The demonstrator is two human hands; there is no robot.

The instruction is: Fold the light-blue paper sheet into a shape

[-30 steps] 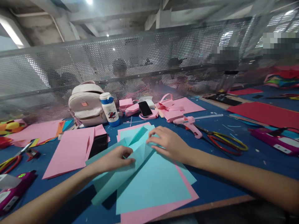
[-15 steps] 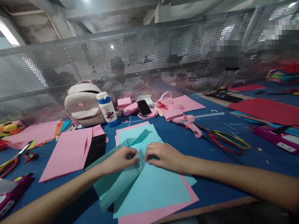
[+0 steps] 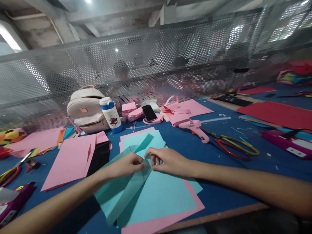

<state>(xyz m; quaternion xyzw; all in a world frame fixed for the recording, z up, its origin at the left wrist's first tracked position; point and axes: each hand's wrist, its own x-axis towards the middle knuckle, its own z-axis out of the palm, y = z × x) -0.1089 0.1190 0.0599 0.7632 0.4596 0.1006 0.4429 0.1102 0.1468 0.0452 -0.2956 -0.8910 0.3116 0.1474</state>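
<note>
A creased sheet of light-blue paper stands partly folded over a stack of flat light-blue sheets. My left hand pinches its folded edge between thumb and fingers. Close beside it, my right hand is curled with thumb and fingertips at the end of the same fold. Pink paper shows along the bottom and right edges of the stack. What lies inside the fold is hidden.
A pink glue gun and scissors lie to the right. Left of the stack are pink sheets and a black flat object. Behind stand a bottle, a backpack and a phone.
My right hand has lifted slightly and its fingers have curled in closer to the left hand at the fold. The left hand keeps its pinch; the view has shifted a little.
</note>
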